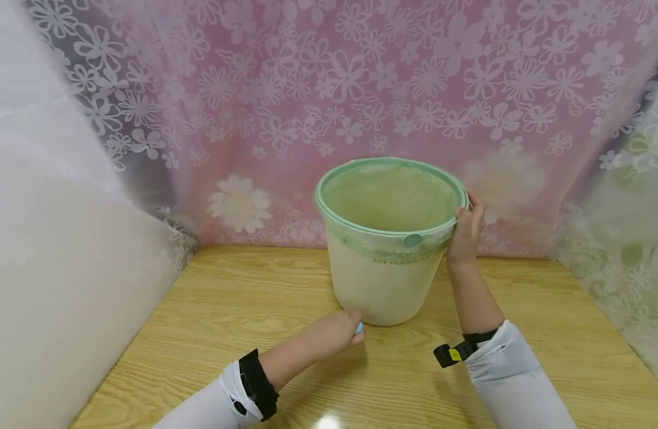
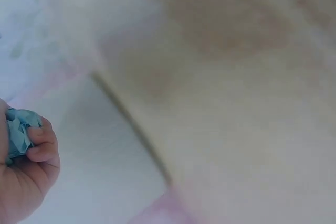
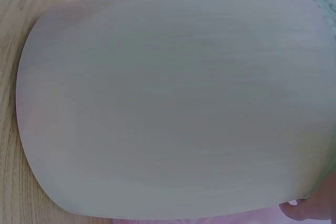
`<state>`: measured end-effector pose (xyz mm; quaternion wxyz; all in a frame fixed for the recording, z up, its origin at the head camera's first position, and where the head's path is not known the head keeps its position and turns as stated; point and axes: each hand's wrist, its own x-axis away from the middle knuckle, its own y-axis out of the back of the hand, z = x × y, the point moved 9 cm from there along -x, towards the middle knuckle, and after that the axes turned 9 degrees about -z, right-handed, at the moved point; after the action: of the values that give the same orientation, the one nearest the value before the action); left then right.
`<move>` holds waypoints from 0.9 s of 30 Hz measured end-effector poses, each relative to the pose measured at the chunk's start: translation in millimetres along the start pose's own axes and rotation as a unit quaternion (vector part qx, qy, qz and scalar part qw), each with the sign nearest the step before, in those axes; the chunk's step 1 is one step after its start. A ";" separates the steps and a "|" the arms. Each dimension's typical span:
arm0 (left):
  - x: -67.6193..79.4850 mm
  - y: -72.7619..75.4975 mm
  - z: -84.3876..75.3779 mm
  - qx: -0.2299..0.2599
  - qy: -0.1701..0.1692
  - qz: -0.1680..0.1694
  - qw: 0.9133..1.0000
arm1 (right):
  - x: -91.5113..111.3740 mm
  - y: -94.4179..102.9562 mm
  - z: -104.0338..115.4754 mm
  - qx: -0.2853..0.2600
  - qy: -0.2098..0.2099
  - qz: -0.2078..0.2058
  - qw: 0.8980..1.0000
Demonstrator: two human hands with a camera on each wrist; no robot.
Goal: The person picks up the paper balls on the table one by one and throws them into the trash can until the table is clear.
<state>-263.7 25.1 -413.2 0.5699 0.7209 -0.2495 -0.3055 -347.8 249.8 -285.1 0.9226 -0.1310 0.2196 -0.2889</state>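
A cream bucket (image 1: 382, 286) with a green rim stands upright on the wooden table, its mouth facing up toward me. My right hand (image 1: 466, 229) grips the rim at its right side, thumb near the edge and fingers behind; in the right wrist view the bucket's wall (image 3: 173, 98) fills most of the picture. Low in front of the bucket, my left hand (image 1: 334, 333) is curled round a crumpled light-blue wad (image 2: 20, 132), which looks like paper or a cloth. Only a bit of the wad shows in the head view. The bucket's bottom inside is hidden.
Behind the bucket hangs a pink flowered curtain (image 1: 286, 119). A white sheet (image 1: 50, 238) closes off the left, and a pale flowered sheet (image 1: 629, 250) the right. Light wood tabletop (image 1: 227, 304) extends around the bucket. Black straps sit on both wrists.
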 end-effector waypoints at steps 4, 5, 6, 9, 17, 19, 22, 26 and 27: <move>2.5 35.1 -0.9 0.067 0.025 -0.053 0.996 | 1.1 -0.6 0.6 0.001 0.001 0.000 1.000; 3.2 44.2 -1.8 0.071 0.025 -0.070 0.995 | 1.2 -0.7 1.0 0.001 0.003 -0.001 1.000; 3.9 52.6 -3.2 0.067 0.021 -0.085 0.994 | 1.2 -0.8 1.2 0.002 0.003 0.000 1.000; 8.5 82.1 -9.8 0.045 0.002 -0.148 0.988 | 1.1 -1.3 2.0 0.003 0.005 0.001 1.000; 18.5 159.6 -23.4 0.019 -0.043 -0.310 0.950 | 0.0 -1.5 1.9 0.001 0.008 0.002 1.000; 17.4 177.4 -24.9 0.020 -0.048 -0.334 0.941 | 0.0 -1.4 2.2 -0.001 0.009 0.001 1.000; 13.2 202.4 -25.2 0.012 -0.048 -0.366 0.929 | 0.5 -1.0 2.5 -0.001 0.009 0.000 1.000; 6.8 230.7 -24.2 0.010 -0.056 -0.396 0.916 | 1.3 0.0 2.0 0.001 0.006 -0.001 1.000; 5.5 236.8 -23.9 0.010 -0.058 -0.403 0.913 | 1.7 0.2 1.6 0.002 0.006 -0.001 1.000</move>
<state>-245.3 -16.3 -179.5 0.3757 0.7468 0.0270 -0.5481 -345.7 249.2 -284.3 0.9214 -0.1278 0.2241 -0.2908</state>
